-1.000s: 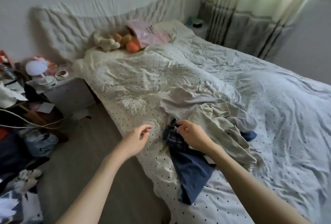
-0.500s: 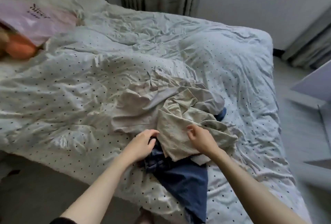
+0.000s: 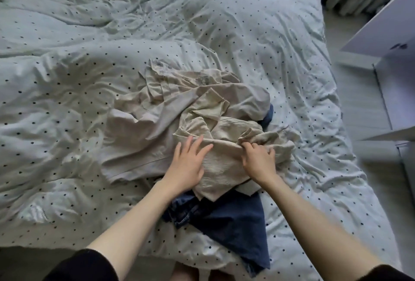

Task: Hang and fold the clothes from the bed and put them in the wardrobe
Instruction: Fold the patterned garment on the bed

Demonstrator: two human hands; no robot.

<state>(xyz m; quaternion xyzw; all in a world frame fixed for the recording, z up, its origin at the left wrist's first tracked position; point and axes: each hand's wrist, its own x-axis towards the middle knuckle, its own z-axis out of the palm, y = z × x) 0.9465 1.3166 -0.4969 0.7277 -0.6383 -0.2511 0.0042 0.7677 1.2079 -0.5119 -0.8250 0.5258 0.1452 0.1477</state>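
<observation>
Just starting: right hand [image 3: 258, 160] is pinching the beige top [image 3: 224, 164], left hand [image 3: 187, 164] is lying flat, fingers spread; jeans [image 3: 235, 224] are waiting.

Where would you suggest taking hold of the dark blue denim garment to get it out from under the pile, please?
Probably by the bunched waistband end of the denim garment, reached from the near bed edge: it lies exposed below the beige clothes, whereas the far end is buried.
</observation>
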